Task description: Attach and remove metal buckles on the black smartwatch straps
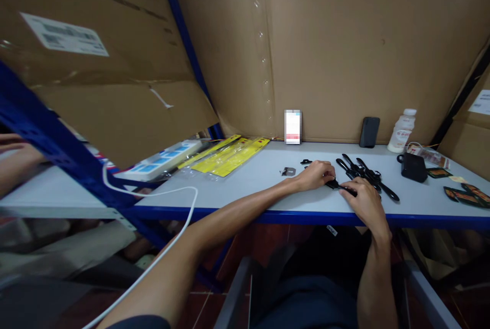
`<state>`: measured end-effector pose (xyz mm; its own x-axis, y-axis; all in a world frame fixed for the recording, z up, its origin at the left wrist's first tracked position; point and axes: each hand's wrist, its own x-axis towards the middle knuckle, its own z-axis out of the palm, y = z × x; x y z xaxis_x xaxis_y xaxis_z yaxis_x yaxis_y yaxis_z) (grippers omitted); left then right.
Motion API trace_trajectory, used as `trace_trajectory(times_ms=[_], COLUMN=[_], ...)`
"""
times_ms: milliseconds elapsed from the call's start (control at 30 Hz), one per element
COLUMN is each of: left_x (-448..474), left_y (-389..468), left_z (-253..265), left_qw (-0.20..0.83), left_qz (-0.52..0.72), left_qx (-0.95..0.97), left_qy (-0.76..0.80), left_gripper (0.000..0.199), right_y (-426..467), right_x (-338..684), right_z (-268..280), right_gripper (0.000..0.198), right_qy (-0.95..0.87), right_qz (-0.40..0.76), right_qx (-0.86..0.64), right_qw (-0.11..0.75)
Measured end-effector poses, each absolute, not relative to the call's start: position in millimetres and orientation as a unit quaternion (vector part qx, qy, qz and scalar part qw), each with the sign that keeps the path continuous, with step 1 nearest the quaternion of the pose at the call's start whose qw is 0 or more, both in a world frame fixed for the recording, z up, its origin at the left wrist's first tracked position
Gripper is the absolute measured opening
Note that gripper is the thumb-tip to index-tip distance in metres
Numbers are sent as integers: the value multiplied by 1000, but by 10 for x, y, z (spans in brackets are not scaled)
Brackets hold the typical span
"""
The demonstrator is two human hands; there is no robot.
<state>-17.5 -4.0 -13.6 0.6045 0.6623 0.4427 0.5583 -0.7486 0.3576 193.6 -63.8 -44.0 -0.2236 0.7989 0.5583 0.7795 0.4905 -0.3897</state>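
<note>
My left hand (316, 175) is closed, its fingertips pinched at the middle of a black spokeshave (332, 184). My right hand (365, 201) grips the same tool by its handle near the table's front edge. Just behind my right hand lies a pile of similar black spokeshaves (358, 169), several of them crossing one another. Left of my left hand are flat grey metal blades (289, 171), and a small black part (305, 162) lies beyond that hand. My fingers hide some of the held tool.
Yellow cards in clear plastic sleeves (229, 158) and a white power strip (164, 160) lie left. A lit phone (293, 127), dark phone (369, 132) and bottle (401, 132) stand behind. Right are a black box (413, 167) and printed cards (469, 196). A white cable (191, 206) crosses my left arm.
</note>
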Motion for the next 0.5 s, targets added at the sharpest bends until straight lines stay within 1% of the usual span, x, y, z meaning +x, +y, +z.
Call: trace_trajectory(times_ms=[200,300,400,500], left_x=[-150,-155,-176,-195], left_y=[-63,-90,-113,-128], left_z=[-143,-129,-110,-105], left_qw=[42,36,34,32], left_qz=[280,265,263,267], left_qx=[889,900,904,908], left_qy=[361,345,334,322], left_gripper=[14,16,11,14], right_y=[-635,-626,-622,-625], right_x=[1940,1943,1942,1938], right_z=[-429,-434,-437,-430], right_gripper=[22,21,20,20], right_qy=[-791,-791,-788,-787], right_qz=[18,17,18,19], right_qx=[-495,-497,-502,-504], right_qw=[360,356,357,355])
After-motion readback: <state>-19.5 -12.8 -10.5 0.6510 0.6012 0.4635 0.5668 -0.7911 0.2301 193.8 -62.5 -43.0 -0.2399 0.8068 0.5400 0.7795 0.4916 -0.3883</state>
